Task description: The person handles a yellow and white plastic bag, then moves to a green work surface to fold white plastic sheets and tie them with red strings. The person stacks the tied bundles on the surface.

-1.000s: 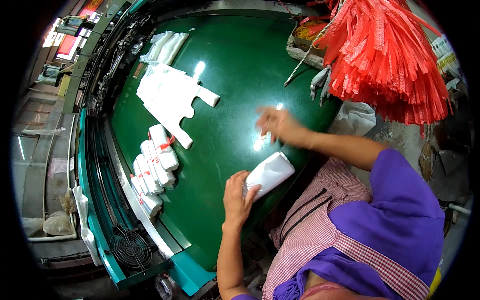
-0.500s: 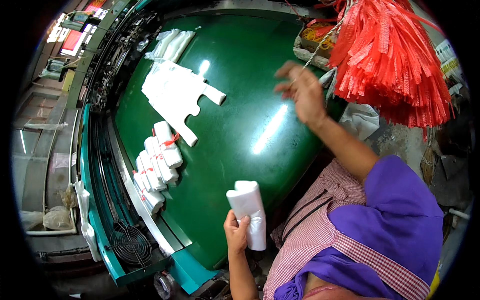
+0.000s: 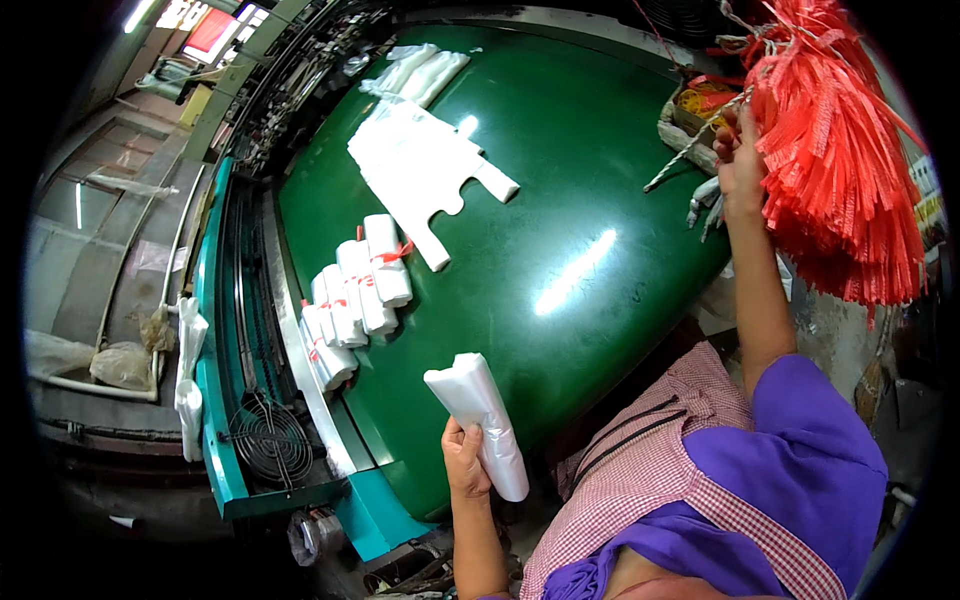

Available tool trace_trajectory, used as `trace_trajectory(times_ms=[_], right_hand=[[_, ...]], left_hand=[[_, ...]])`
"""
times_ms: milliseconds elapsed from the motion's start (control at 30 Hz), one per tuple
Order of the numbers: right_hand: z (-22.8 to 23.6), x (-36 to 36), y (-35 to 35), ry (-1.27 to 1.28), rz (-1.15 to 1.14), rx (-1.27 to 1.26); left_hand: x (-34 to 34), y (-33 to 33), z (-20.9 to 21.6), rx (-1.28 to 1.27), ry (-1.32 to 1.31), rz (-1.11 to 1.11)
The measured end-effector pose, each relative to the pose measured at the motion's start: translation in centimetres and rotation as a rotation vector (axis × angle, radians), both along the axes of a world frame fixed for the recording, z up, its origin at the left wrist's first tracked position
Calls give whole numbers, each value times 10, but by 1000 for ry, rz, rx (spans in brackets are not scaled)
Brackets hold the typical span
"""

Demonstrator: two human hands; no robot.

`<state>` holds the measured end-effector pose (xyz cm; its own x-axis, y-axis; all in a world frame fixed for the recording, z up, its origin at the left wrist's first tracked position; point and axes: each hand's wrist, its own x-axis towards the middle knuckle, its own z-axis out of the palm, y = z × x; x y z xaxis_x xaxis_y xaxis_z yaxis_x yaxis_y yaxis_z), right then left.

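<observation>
A folded bundle of white plastic bags (image 3: 487, 425) stands tilted in my left hand (image 3: 465, 458), thumb in front, over the near edge of the green table. My right hand (image 3: 740, 170) is raised at the far right, its fingers curled, against the left side of a hanging bunch of red plastic strips (image 3: 835, 170). What those fingers hold, if anything, is hidden. Several rolled white bag bundles (image 3: 375, 280) tied with red strips lie in a row at the table's left. Beyond them, loose white handled bags (image 3: 415, 160) are spread flat.
The green table surface (image 3: 560, 210) slopes toward me. Along its left runs a teal machine frame (image 3: 215, 400) with a round wire guard (image 3: 270, 435). A small box (image 3: 690, 110) with yellow and red bits sits at the right edge, a twisted cord (image 3: 690, 155) in front of it.
My right hand has moved right and up from over the table to the red strips. The bag bundle in my left hand tilts more to the left. The whole view has shifted.
</observation>
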<state>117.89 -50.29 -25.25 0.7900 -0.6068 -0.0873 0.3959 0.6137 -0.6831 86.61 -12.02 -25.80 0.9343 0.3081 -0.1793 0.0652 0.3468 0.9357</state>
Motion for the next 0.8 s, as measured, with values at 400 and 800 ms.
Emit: trace_trajectory(times_ms=[400,800], right_hand=[[-25,-120,154,-159,1218,-1066],[-5,-137,143,-346,1770,-1223]], left_hand=[[15,-17,11,-44,139,-240],[45,26,12,137,-63,80]])
